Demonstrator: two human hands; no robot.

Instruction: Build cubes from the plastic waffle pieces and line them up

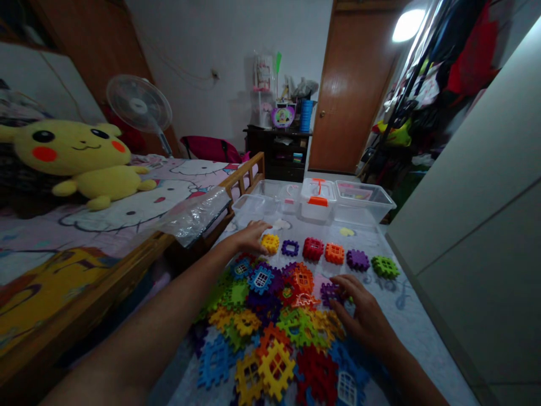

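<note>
My left hand reaches to the left end of a row of toy building blocks, its thumb and fingers closed about the left side of a yellow stack of notched blocks. Beside that stack lie a dark purple frame block, a red stack, an orange stack, a purple stack and a green stack. My right hand has its thumb and fingers around a purple notched block, at the right edge of a loose mixed-colour pile.
Clear plastic bins and a lidded box with orange clips stand at the table's far end. A wooden bed rail runs along the left, with a plastic bag over it. A pale cabinet borders the right.
</note>
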